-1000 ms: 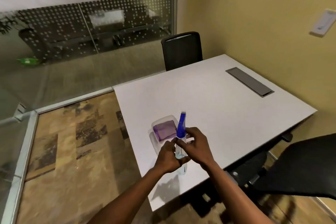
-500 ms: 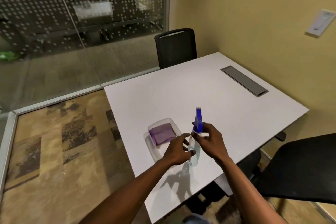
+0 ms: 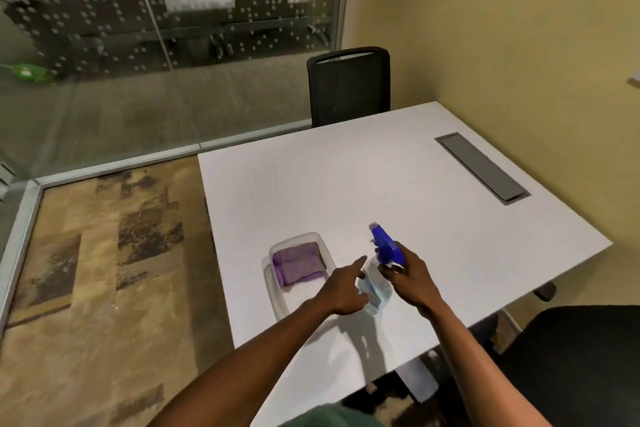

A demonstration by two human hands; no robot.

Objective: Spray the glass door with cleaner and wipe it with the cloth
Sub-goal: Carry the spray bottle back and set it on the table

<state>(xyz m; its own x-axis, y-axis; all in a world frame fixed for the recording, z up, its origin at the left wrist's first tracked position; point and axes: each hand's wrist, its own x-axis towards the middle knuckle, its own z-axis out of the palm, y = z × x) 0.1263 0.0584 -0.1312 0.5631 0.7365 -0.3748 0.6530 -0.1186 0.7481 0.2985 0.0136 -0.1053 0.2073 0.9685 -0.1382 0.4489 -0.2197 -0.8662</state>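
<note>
Spray bottle tilted in right hand, nozzle up-left

Both bare forearms reached forward from the lower edge of the view and converged ahead of the body. The right hand was curled, thumb and fingers closed around the neck of the spray bottle just under its blue head, wrist slightly bent. The left hand lay just beside it, palm down, index finger stretched forward, the other fingers loosely bent against the bottle's clear body. The hands were near each other, not touching.
</note>
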